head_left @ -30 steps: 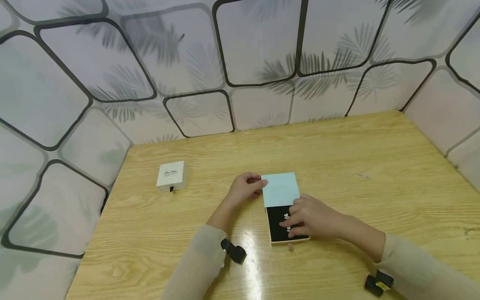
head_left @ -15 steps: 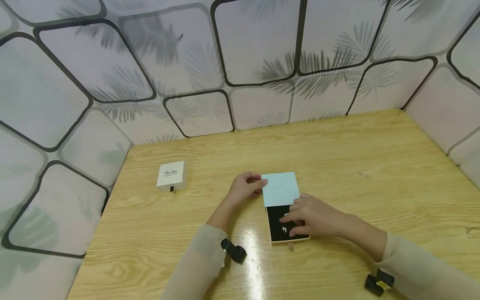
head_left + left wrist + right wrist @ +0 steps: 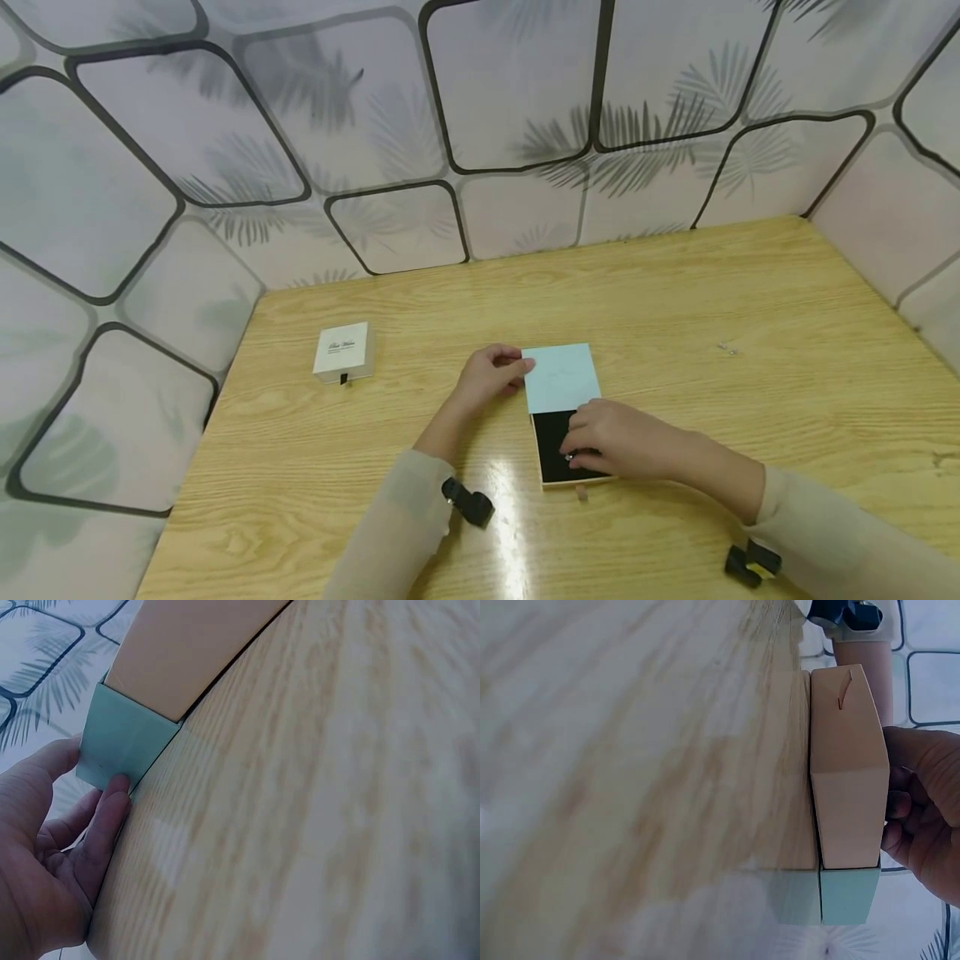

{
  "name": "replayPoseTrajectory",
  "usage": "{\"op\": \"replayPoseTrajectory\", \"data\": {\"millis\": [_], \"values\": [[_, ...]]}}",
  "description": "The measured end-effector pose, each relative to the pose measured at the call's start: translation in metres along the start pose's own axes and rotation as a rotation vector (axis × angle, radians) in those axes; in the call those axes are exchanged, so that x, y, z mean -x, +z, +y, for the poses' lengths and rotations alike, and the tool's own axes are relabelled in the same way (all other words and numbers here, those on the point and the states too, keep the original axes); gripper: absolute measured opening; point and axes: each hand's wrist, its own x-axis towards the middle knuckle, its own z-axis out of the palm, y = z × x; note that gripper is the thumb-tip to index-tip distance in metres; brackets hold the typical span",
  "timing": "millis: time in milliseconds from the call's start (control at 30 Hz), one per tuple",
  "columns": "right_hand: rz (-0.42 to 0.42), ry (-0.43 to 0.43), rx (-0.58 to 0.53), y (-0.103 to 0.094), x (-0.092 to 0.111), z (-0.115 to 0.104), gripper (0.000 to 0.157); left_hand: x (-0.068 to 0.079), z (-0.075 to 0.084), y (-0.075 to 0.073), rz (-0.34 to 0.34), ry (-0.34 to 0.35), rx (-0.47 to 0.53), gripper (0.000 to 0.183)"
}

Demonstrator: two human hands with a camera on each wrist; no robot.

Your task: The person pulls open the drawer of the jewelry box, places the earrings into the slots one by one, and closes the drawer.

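Note:
A jewelry box lies on the wooden table, with its pale blue sleeve (image 3: 561,377) over the far part and its peach drawer (image 3: 847,817) pulled out toward me. Black lining (image 3: 551,433) fills the drawer. At the sleeve's far left corner, my left hand (image 3: 486,379) holds the box by thumb and fingers, as the left wrist view shows at the blue end (image 3: 124,742). Over the drawer, my right hand (image 3: 611,437) has its fingers curled at the lining, pinching a small silvery earring (image 3: 568,456). Most of the earring is hidden by the fingers.
A white lidded box (image 3: 343,352) with dark lettering and a black tab stands at the left of the table. Tiny shiny pieces (image 3: 727,348) lie at the right. Patterned cloth (image 3: 517,92) rises along the table's back and sides.
My right fingers have drawn together and curled over the lining, covering one silvery piece and closing at the other. The left hand and the box have stayed in place.

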Motion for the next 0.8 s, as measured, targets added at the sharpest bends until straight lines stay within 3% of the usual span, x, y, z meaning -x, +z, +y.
{"op": "replayPoseTrajectory", "data": {"millis": [333, 567, 800], "values": [[-0.058, 0.093, -0.013, -0.001, 0.000, -0.002, 0.011, -0.001, -0.002, 0.000, -0.002, 0.014, 0.005, 0.042], [0.107, 0.128, -0.074, 0.006, 0.009, 0.001, 0.014, 0.000, -0.003, 0.000, -0.001, 0.027, -0.003, 0.041], [0.219, 0.146, -0.001, 0.013, 0.014, -0.001, 0.016, -0.001, -0.003, 0.000, 0.004, 0.022, -0.011, 0.041]]}}
